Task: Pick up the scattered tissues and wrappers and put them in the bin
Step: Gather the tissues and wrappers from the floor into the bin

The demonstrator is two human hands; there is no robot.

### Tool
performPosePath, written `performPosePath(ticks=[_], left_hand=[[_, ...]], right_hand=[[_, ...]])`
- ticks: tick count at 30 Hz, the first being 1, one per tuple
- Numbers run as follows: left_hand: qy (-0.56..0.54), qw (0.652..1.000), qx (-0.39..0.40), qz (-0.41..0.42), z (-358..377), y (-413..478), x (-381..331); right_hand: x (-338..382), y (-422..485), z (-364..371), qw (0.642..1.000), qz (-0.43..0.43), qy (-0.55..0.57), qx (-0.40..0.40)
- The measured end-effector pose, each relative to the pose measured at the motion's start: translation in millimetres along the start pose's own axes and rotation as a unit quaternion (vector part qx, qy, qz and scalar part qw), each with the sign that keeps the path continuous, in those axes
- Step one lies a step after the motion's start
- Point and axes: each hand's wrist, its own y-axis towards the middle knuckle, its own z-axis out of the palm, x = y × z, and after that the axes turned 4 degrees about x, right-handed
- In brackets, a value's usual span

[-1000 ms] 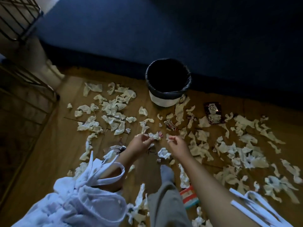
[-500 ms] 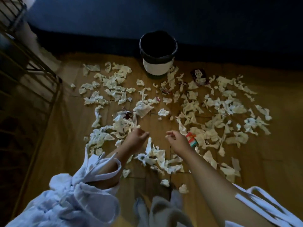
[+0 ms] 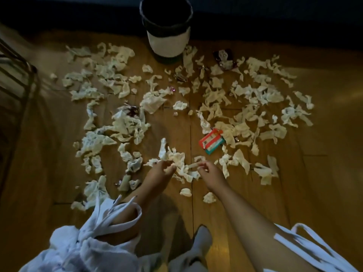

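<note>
Pinching | left hand (image 3: 160, 173) grip: 1 tissue clump (image 3: 177, 158) | right hand (image 3: 210, 172) grip: 1 tissue strip (image 3: 193, 165) | 1 bin (image 3: 167, 42)

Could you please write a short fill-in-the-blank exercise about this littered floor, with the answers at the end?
1. The round white bin has a ___ liner.
2. The scattered white tissues lie on a ___ floor.
3. The red and teal rectangular packet lies nearer the ___ hand.
4. The left hand grips the crumpled tissue clump, the right hand pinches a thin tissue strip, and neither is over the ___.
Answers: black, wooden, right, bin.
</note>
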Motion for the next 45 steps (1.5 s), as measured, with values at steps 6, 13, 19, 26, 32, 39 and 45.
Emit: performPosePath(ticks=[6,13,19,26,32,39,45], left_hand=[[-0.039,0.998,0.038,0.034,54.9,67.6,71.6],[-0.106,0.975,-0.134,0.143,132.4,211.3,230.7],[0.006,0.933,-0.289,0.215,150.7,297.2,273.8],[0.157,0.943,-0.267,0.12,125.5,294.2,254.1],[0.273,0.951,-0.13,0.06,154.4,288.0,296.3],[0.267,0.941,-0.167,0.125,166.6,278.9,300.1],[-0.005,0.954,-0.221,0.2,157.0,283.4,290.2]], right_hand=[[-88.4,83.8,44.8,0.999,-0.014,-0.019,-0.048],[-220.7,234.9,122.5,0.971,-0.168,-0.131,-0.112],[-260.8,294.1,131.2,0.922,-0.303,-0.204,-0.129],[-240.5,299.4,124.7,0.921,-0.27,-0.211,-0.184],[-279.4,308.5,109.5,0.961,-0.154,-0.208,-0.095],[-319.8,285.3,138.6,0.912,-0.274,-0.3,-0.059],[-301.3,292.2,98.9,0.924,-0.288,-0.14,-0.208]])
